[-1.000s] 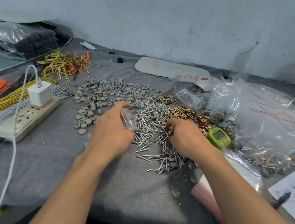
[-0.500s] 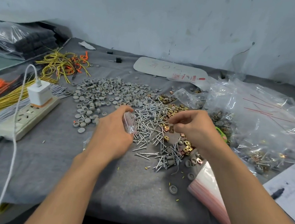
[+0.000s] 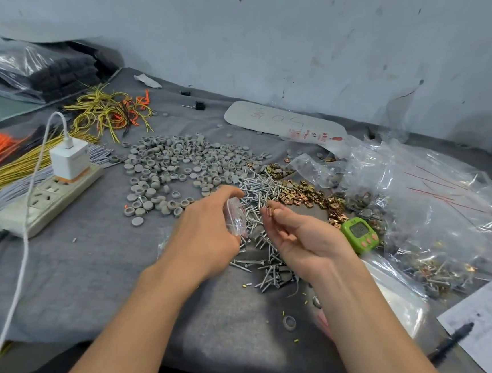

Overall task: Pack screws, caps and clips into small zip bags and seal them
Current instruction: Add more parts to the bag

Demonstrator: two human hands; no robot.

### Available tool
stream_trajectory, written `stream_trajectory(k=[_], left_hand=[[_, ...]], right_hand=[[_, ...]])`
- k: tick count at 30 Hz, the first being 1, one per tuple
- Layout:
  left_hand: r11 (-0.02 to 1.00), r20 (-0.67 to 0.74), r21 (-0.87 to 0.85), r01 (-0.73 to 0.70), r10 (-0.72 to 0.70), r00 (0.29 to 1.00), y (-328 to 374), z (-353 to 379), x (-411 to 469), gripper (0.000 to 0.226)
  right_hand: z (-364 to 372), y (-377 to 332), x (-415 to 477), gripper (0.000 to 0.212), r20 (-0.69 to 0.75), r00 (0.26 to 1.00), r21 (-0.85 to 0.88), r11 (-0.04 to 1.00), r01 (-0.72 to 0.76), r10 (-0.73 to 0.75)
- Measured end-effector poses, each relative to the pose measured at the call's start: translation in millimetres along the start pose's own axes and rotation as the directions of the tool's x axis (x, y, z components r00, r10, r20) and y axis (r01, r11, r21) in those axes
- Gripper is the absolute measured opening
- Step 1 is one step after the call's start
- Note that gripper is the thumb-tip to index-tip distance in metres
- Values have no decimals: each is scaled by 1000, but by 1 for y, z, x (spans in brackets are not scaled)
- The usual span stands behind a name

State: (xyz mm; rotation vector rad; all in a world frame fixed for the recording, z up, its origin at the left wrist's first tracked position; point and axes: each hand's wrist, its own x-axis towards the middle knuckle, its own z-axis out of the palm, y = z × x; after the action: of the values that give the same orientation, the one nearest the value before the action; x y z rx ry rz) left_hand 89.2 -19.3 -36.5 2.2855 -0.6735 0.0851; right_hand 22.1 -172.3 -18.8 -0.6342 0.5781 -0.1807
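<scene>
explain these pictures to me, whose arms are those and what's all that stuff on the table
There is no machine here: a person wears a camera on the head, so every picture looks down at their own two arms. The left hand holds a small clear bag. The right hand pinches brass clips close beside the bag, not yet inside it. On the grey cloth lie grey caps, silver screws and a heap of clips, the parts to pack. Around them are a green timer, a white power strip with a charger, bundles of wire and large plastic bags at the right.
</scene>
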Motion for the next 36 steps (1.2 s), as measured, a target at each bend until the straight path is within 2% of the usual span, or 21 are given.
stream_trajectory(k=[4, 9, 11, 13, 17, 20, 23, 26, 29, 32, 36], left_hand=[[1000, 5, -8, -3, 3, 1000, -2, 0, 1, 67], [1000, -4, -3, -8, 8, 1000, -5, -2, 2, 65], [1000, -2, 1, -6, 6, 1000, -5, -2, 2, 66], [1000, -2, 3, -5, 5, 1000, -5, -2, 2, 67], [1000, -3, -3, -1, 1, 1000, -5, -1, 1, 66], [1000, 9, 0, -4, 4, 1000, -5, 1, 1, 68], [1000, 11, -3, 0, 0, 1000, -6, 3, 1, 67], [1000, 7, 1, -3, 3, 1000, -7, 4, 0, 65], [1000, 11, -11, -6, 7, 1000, -7, 3, 0, 66], [1000, 12, -12, -7, 7, 1000, -7, 2, 0, 68], [1000, 17, 1, -3, 3, 1000, -7, 1, 1, 71]], right_hand=[[2, 4, 0, 19, 15, 996, 103, 991, -87, 86], [0, 9, -3, 36, 23, 992, 4, 992, -124, 124], [-1, 7, -4, 50, 41, 993, -26, 993, -112, 113], [-1, 6, -6, 53, 62, 995, -42, 996, -79, 82], [-1, 10, -9, 45, 130, 991, -152, 987, 51, -32], [-1, 12, -12, 35, 174, 973, -349, 915, 203, -150], [2, 14, -14, 16, 237, 957, -435, 863, 257, -166], [2, 15, -14, 15, 254, 954, -442, 859, 258, -156], [-1, 11, -16, 26, 290, 947, -458, 849, 263, -138], [-5, 8, -18, 34, 319, 934, -546, 774, 320, -161], [-11, 7, -20, 35, 393, 892, -681, 581, 446, -223]])
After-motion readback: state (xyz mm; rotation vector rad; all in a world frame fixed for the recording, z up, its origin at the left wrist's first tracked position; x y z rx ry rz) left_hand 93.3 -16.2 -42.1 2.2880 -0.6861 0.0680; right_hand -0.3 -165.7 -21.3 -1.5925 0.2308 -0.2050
